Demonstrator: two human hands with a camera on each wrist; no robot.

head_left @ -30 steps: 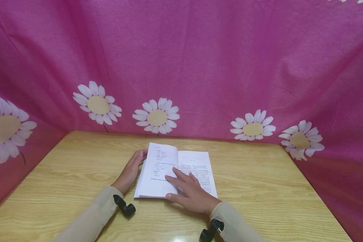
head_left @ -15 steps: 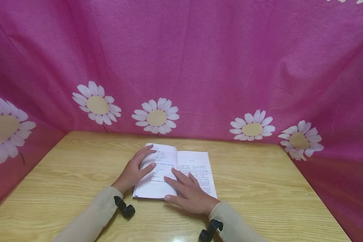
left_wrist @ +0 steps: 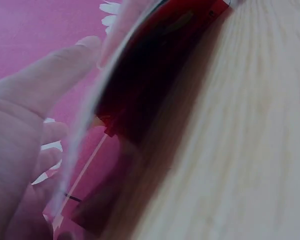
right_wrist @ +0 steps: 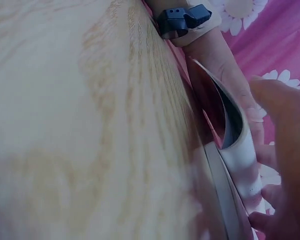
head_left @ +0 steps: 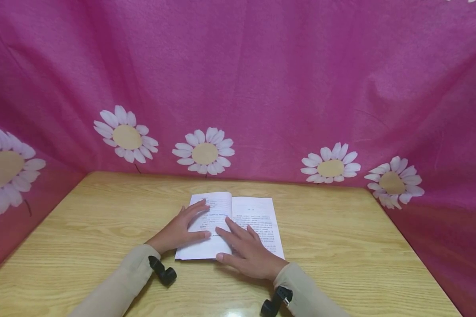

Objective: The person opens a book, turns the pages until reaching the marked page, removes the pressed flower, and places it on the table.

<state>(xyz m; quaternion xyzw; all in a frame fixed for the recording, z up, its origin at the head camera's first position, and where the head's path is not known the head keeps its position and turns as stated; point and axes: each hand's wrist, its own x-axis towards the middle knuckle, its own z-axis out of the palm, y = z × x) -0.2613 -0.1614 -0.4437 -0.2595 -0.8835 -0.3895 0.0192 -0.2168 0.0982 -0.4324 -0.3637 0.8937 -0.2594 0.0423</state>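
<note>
An open book [head_left: 255,206] with printed white pages lies on the table, its left side bulging up near the spine. My left hand [head_left: 181,231] rests on the left page with fingers extended and thumb apart. Spread across the inner part of the book, my right hand [head_left: 251,254] touches the pages near the spine. In the left wrist view, the raised book edge shows a dark and red underside [left_wrist: 145,65] beside the left hand [left_wrist: 20,115]. The right wrist view shows the curved pages [right_wrist: 240,160] from the side, with the right hand [right_wrist: 290,130] over them.
The wood-grain table [head_left: 341,251] extends on both sides of the book. Behind it hangs a pink cloth [head_left: 262,88] with large white daisies. A black camera [head_left: 164,271] sits on the left wrist and another camera [head_left: 277,301] on the right.
My left hand has moved from behind the book's left edge onto the left page, then slid inward and slightly closer. The left page sits lower; the right hand has barely moved.
</note>
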